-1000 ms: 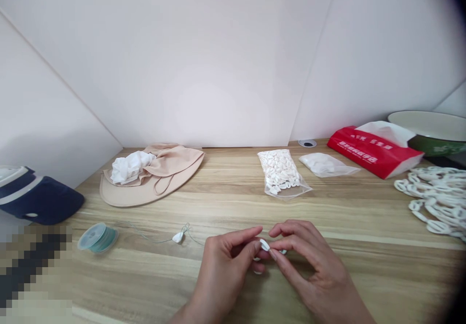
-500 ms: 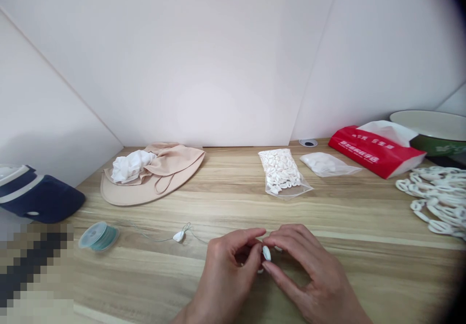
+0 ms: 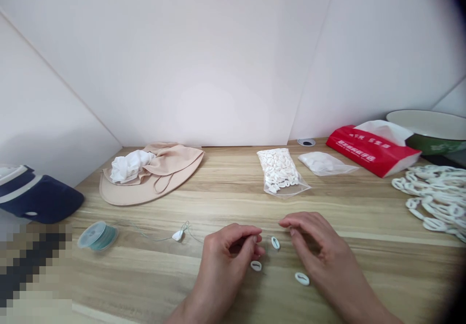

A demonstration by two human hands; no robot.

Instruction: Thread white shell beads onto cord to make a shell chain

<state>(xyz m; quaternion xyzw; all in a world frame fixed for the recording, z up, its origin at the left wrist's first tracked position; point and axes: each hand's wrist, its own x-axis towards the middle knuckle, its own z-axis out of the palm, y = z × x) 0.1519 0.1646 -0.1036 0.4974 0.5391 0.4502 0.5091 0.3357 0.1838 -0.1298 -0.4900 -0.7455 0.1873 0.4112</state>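
Observation:
Three small white shells lie on the wooden table [image 3: 345, 212] between my hands: one [image 3: 275, 243] at the middle, one [image 3: 256, 265] just below my left fingers, one [image 3: 302, 279] under my right palm's edge. My left hand [image 3: 227, 261] is curled, thumb and forefinger pinched together near the thin green thread; what they hold is too small to see. My right hand [image 3: 320, 251] hovers with loosely bent, parted fingers and nothing in it. The thread runs left past another white shell [image 3: 178, 236] to a teal spool [image 3: 97, 236].
A clear bag of white shells [image 3: 280, 171] and a second bag [image 3: 324, 163] lie behind. Further off are a red tissue pack [image 3: 371, 150], a green bowl [image 3: 431, 132], a white chain [image 3: 437, 195], a beige sun hat [image 3: 153, 173] with white cloth, and a navy cap [image 3: 36, 197].
My hands, pinched together on a shell, have drawn apart. The shells now lie loose on the table and my right hand has let go.

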